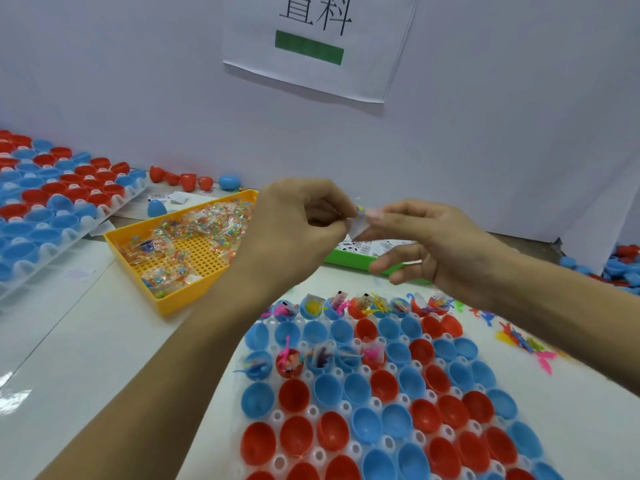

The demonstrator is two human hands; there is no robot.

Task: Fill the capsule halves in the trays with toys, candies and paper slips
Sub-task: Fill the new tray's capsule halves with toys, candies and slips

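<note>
— Nearest the lens? White tray (568,441) on the tabletop (86,358), packed with red and blue capsule halves (346,434), mostly bare.

— And the filled ones? Far row (363,306) and part of a middle row (311,358), stuffed with toys and slips.

— Further left? Second tray (114,206) of halves, reaching to the wall.

— Then? Yellow basket (166,301) holding clear candy packets (207,223); green tray (349,259) of printed paper slips (374,245) behind the hands.

— Loose bits? Bright toys (519,341) scattered right of the near tray; spare halves (623,268) heaped at the right edge.

— Hands? Raised above the trays, meeting. Left hand (298,230) curled, pinching a small candy packet (358,211). Right hand (440,244) pinching a folded white slip (358,228) right against it.
</note>
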